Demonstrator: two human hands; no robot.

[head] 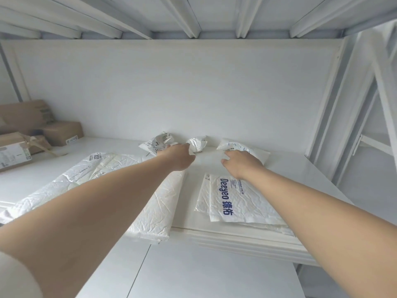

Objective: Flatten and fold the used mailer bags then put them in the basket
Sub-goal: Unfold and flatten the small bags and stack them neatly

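White crumpled plastic against the back wall: my left hand (178,157) pinches the middle mailer bag (197,143), my right hand (242,163) lies on the right-hand bag (257,153), grip hidden, so I'd drag both forward, then smooth from the centre outward.

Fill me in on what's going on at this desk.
A person reaches both bare arms to the back of the white desk. The left hand is at the middle crumpled mailer bag, and the right hand lies on the puffy bag beside it. Whether either has a grip yet is unclear. A large flattened bag and a Deeyeo-printed bag lie nearer. No basket shows.
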